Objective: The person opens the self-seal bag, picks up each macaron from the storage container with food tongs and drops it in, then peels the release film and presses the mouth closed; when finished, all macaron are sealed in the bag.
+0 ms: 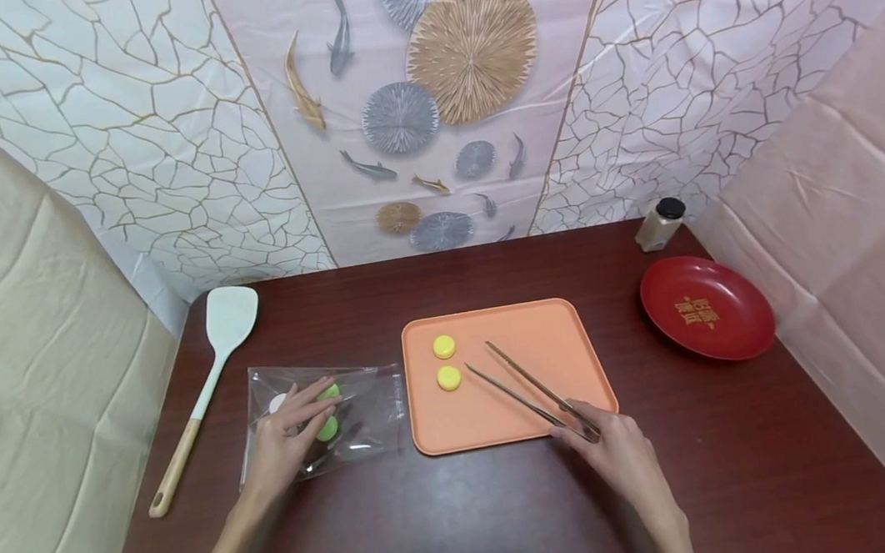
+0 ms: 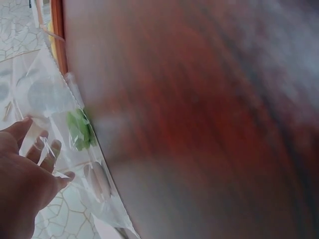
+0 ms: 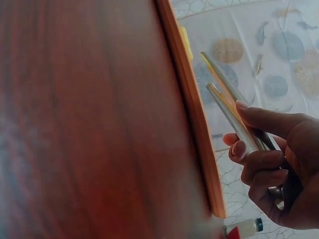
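Note:
My left hand [image 1: 284,435] rests on a clear plastic bag [image 1: 370,414], its fingers extended and spread. Inside the bag lie green macarons [image 1: 328,429] and a white round piece [image 1: 277,403], partly covered by the hand. In the left wrist view the fingers touch the plastic, and green [image 2: 80,130] shows through it. My right hand [image 1: 618,451] grips metal tongs [image 1: 522,399] over an orange tray [image 1: 496,432]. The tong arms stand apart with nothing between the tips. Two yellow macarons [image 1: 449,378] sit on the tray, left of the tips.
A pale spatula with a wooden handle [image 1: 211,380] lies at the left. A red plate [image 1: 730,320] stands at the right, with a black-capped jar [image 1: 660,225] behind it. Patterned cloth [image 1: 439,201] hangs along the back edge of the brown table [image 1: 485,508].

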{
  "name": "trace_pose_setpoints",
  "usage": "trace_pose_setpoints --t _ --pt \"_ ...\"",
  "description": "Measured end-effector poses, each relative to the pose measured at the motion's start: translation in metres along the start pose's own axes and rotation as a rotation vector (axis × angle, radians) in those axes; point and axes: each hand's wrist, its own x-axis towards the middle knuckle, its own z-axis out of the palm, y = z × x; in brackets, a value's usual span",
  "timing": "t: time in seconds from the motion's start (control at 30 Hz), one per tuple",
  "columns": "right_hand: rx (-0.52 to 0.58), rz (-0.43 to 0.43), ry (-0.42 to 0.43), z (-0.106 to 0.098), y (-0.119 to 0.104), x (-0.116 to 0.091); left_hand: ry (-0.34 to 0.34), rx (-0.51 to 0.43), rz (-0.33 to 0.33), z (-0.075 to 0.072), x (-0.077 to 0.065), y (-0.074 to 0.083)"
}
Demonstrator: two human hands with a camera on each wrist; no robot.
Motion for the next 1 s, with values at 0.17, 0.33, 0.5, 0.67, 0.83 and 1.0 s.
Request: trace_pose_setpoints --t 0.17,0.33,0.5,0.67,0.83,1.0 --pt "-0.017 0.030 -0.034 0.005 0.003 0.003 0.004 0.001 -0.005 -0.001 -0.001 0.000" --pt "-0.011 0.046 -0.049 0.007 0.004 0.008 0.013 -0.026 0.014 -0.003 0.000 0.000" --pt "-0.059 0.030 -0.029 0.006 -0.002 0.013 0.024 -0.040 0.030 -0.003 0.000 0.000" --pt "-0.098 0.003 -0.021 0.007 -0.011 0.019 0.028 -0.042 0.032 -0.003 -0.001 0.000" --pt "-0.074 -0.139 0.069 0.031 0.008 0.036 0.021 -0.039 0.028 -0.003 -0.002 0.000" --pt "-0.094 -0.233 0.120 0.067 0.047 0.062 0.017 -0.040 0.027 -0.003 -0.002 0.000"
